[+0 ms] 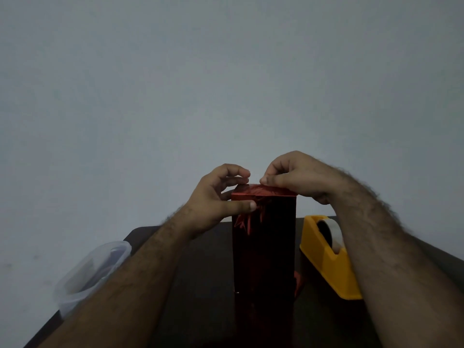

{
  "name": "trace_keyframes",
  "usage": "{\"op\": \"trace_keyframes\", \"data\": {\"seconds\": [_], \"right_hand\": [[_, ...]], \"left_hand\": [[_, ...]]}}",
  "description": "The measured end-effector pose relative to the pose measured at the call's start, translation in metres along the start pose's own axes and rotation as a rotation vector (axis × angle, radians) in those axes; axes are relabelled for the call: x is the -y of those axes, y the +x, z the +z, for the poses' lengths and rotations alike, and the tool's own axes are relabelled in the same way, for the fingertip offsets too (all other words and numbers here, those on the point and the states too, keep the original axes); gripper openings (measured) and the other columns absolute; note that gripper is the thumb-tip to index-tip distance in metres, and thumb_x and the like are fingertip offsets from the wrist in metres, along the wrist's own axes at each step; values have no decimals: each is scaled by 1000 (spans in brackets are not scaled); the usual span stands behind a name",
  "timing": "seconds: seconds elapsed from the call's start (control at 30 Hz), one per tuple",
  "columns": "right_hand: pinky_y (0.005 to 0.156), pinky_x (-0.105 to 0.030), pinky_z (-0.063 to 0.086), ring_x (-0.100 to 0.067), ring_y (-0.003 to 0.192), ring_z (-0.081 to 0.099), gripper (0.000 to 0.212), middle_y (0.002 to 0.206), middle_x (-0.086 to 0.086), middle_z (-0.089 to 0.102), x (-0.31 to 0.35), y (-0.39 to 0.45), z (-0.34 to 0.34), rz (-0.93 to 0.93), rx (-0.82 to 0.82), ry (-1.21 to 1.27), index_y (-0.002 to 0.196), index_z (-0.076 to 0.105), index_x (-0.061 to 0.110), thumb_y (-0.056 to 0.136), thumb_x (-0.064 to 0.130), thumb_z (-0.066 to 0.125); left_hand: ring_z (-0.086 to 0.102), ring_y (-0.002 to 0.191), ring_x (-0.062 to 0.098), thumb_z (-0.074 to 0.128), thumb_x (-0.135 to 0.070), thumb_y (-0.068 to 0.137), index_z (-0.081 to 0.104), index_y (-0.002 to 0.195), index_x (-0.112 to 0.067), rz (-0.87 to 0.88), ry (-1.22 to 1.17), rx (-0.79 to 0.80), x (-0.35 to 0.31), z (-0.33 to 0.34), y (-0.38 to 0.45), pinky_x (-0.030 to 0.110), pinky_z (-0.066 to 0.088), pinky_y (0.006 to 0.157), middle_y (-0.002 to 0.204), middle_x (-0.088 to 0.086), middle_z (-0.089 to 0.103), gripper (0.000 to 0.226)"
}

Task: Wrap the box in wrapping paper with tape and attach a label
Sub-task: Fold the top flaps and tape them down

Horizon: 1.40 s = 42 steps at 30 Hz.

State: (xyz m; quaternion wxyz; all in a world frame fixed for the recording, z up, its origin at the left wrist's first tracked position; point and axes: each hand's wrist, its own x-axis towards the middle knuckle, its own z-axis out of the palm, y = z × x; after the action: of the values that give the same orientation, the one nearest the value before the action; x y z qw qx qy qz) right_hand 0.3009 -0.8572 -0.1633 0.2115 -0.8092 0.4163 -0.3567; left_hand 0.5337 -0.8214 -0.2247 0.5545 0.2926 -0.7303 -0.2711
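From my remote seat, I see both bare forearms reaching in from the bottom corners of the head view over a dark table [200, 285]. Nearest on the left, a clear plastic container [93, 270] sits at the table's left edge, its contents too dim for me to make out. To the right, a yellow tape dispenser [326, 262] stands just beside the box, carrying a roll of pale tape [335, 233], partly hidden behind the right forearm.

Between them, the tall box [265, 247] stands upright on the table, covered in shiny dark red wrapping paper [253, 192] that catches light along the folded top end and in creases just below the top edge. A small scrap of the red paper [298, 282] sticks out near the box's lower right side.

At the top of the box, the left hand [216, 197] grips the upper left corner, thumb pressed flat against the near face and fingers curled over the top. The right hand [296, 177] rests over the top right edge, its fingertips pinched together on the paper at the far rim of the box top. I cannot tell whether a piece of tape is held between those fingers.

Behind everything, a plain grey wall [226, 71] fills the upper view.
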Motion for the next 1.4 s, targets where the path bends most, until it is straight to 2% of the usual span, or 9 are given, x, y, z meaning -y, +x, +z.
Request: {"op": "trace_keyframes", "data": {"seconds": [0.2, 0.37, 0.5, 0.67, 0.8, 0.93, 1.1, 1.23, 1.4], "right_hand": [[78, -42, 59, -24, 81, 73, 10, 88, -14, 80, 2, -2, 0, 61, -29, 81, 87, 82, 10, 90, 20, 83], [62, -29, 57, -17, 68, 72, 9, 79, -11, 78, 9, -4, 1, 158, -38, 150, 91, 81, 6, 85, 12, 85], [57, -29, 56, -17, 62, 68, 27, 76, -6, 73, 11, -6, -2, 266, -43, 254, 101, 75, 8, 79, 7, 90], [56, -28, 56, -20, 61, 69, 19, 77, -9, 74, 14, -9, -4, 341, -33, 286, 90, 76, 5, 78, 4, 89], [65, -31, 60, -23, 70, 72, 16, 84, -13, 77, 20, -11, -3, 367, -65, 228, 87, 76, 3, 79, 6, 89], [48, -21, 52, -13, 55, 69, 10, 79, -8, 75, 24, -12, -4, 411, -44, 203, 86, 73, 4, 85, 7, 84], [58, -28, 60, -15, 60, 73, 8, 83, -12, 75, 20, -10, -4, 427, -9, 248, 89, 73, 0, 88, 2, 81], [59, -28, 62, -16, 64, 75, 8, 83, -13, 76, 19, -12, -5, 426, 15, 273, 93, 73, -3, 88, -2, 78], [79, -36, 64, -22, 82, 77, 7, 92, -16, 78, 14, -9, -6, 444, 60, 328, 93, 75, -3, 87, 1, 78]], "left_hand": [[68, 116, 14, 72, -9, 97, 77, 105, -5, 79, 130, -72, -5, 9, 3, 23, 54, 93, 118, 6, 74, 10], [72, 107, 18, 71, -16, 95, 81, 98, -8, 48, 167, -104, -7, 10, 5, 33, 57, 94, 105, 2, 78, 12], [74, 98, 15, 68, -13, 89, 84, 90, -15, -24, 207, -187, -12, 16, 8, 43, 62, 89, 98, -3, 79, 16], [71, 78, 9, 74, -11, 79, 79, 79, -23, -13, 411, -375, -25, 26, 11, 27, 58, 71, 82, -8, 77, 13], [72, 73, 5, 76, -23, 84, 81, 74, -20, -92, 439, -294, -44, 37, 11, 28, 60, 70, 75, -9, 77, 11], [68, 75, 0, 81, -42, 83, 84, 77, -25, -197, 591, -245, -53, 38, 12, 23, 54, 66, 74, -11, 76, 18], [70, 86, -2, 82, -37, 84, 86, 84, -27, -269, 526, -167, -56, 30, 13, 29, 61, 82, 82, -14, 78, 11], [71, 92, -2, 84, -35, 84, 86, 91, -24, -313, 385, -74, -59, 25, 11, 22, 56, 82, 89, -12, 80, 14], [72, 96, -2, 83, -26, 86, 86, 96, -21, -320, 332, 5, -59, 18, 12, 20, 53, 86, 95, -10, 81, 12]]}}
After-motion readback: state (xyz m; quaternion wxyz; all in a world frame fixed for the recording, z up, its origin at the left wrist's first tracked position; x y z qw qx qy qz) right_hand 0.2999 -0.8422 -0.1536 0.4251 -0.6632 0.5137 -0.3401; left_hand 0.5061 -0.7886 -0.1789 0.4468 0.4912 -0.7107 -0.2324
